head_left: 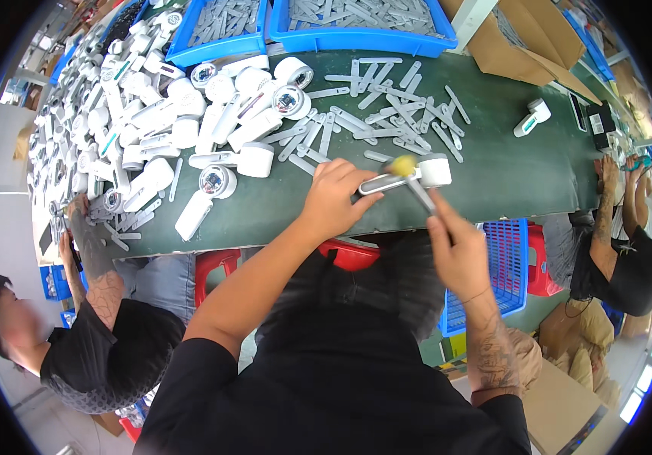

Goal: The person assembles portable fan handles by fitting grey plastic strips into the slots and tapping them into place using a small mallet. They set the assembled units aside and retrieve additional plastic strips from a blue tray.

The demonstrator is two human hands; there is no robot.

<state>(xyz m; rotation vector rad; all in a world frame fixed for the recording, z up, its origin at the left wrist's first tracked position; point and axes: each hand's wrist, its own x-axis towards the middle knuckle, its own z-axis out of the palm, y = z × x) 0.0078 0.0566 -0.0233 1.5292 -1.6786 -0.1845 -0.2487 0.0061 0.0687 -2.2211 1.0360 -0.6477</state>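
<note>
My left hand [337, 199] grips the handle end of a white handheld device with a round head [436, 171], its long grey strip facing up. The device lies level, low over the near part of the green table. In my right hand [458, 250] is the handle of a small mallet [420, 196]. Its yellow head is smeared by motion and sits over the device's handle, near the round head; whether it touches cannot be seen. Just beyond my hands lie loose slim grey plastic strips [409, 114].
White devices pile up [151, 114] on the left. Blue trays of grey strips [364, 44] stand at the back, beside a cardboard box [527, 45]. One white device [532, 117] lies to the right. A blue basket [508, 265] is below the table edge. Co-workers sit on both sides.
</note>
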